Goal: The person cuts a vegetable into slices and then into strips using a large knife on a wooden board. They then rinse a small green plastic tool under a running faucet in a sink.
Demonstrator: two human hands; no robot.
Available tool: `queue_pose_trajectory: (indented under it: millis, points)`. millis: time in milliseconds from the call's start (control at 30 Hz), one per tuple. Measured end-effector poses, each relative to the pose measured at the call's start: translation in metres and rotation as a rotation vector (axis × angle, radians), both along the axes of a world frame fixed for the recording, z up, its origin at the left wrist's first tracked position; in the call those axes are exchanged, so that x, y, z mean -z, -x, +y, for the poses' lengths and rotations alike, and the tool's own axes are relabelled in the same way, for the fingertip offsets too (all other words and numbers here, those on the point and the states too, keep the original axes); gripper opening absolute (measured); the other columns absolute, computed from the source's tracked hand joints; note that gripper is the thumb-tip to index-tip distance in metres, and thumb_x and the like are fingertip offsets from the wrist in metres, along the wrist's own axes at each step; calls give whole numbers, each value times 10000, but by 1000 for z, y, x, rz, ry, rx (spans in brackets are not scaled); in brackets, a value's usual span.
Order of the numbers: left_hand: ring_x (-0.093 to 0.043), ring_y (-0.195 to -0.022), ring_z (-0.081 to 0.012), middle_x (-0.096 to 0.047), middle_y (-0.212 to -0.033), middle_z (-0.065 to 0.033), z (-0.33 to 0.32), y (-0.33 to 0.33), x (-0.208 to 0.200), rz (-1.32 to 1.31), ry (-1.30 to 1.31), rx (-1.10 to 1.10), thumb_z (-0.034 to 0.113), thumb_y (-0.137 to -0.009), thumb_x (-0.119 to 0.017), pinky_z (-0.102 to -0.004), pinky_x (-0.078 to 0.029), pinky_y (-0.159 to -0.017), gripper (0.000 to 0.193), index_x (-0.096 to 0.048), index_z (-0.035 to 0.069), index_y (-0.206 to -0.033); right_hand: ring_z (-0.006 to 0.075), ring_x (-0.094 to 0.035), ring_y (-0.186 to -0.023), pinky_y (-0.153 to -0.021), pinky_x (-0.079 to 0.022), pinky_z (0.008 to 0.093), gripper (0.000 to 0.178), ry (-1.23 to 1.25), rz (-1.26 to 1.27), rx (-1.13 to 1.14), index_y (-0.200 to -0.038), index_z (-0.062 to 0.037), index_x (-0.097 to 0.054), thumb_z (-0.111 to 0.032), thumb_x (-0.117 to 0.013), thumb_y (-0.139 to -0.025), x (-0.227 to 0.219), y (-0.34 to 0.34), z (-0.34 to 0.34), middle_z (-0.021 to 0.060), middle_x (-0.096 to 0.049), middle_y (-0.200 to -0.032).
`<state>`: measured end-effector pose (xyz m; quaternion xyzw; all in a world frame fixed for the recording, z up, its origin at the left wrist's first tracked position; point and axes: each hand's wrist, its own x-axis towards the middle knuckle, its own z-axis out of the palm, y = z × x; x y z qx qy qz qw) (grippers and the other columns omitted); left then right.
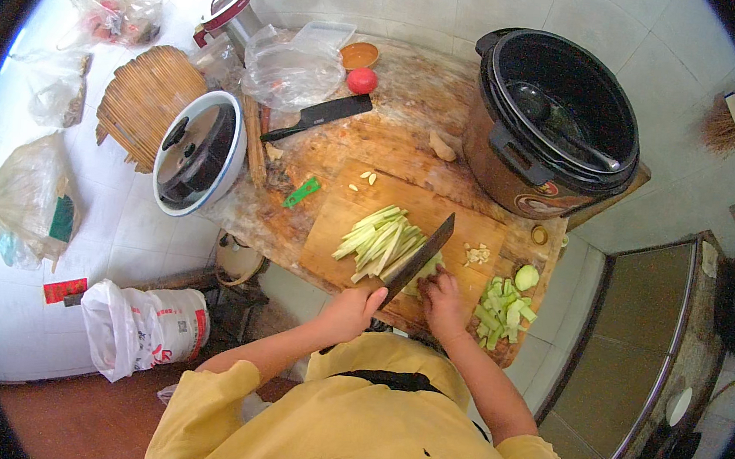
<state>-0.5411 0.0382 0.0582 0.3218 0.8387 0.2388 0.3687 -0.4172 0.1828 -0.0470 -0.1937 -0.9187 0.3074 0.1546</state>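
On the cutting board [323, 239], the pale green vegetable [416, 284] sits just right of the knife [422, 255], with a heap of cut strips [380, 235] on the blade's other side. For clean, even sticks, I'd tuck the right fingertips back, let the knuckles guide the flat of the blade, and use short, steady strokes. Biggest risk IMO is a fingertip creeping under the edge, since there's not much gap. Sliding the heap further off would probably help too.

Left hand [350, 314] has its fingers wrapped snugly round the knife handle. Right hand [442, 304] has its fingers bent down onto the vegetable, so it's right under them, near the blade. Can't tell whether they're pinching it or just pressing, tbh.
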Motion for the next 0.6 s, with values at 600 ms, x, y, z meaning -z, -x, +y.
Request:
queue_pose_trajectory:
  millis: [600]
  points:
    - [-512, -649, -423, -532, -662, -257, 0, -19, -7, 89, -116, -51, 330, -886, -411, -466, -399, -589, 431, -499, -42, -686, 341, -479, -1014, -813, -423, 398, 89, 5, 226, 68, -786, 17, -589, 8, -596, -698, -7, 4, -4, 161, -525, -877]
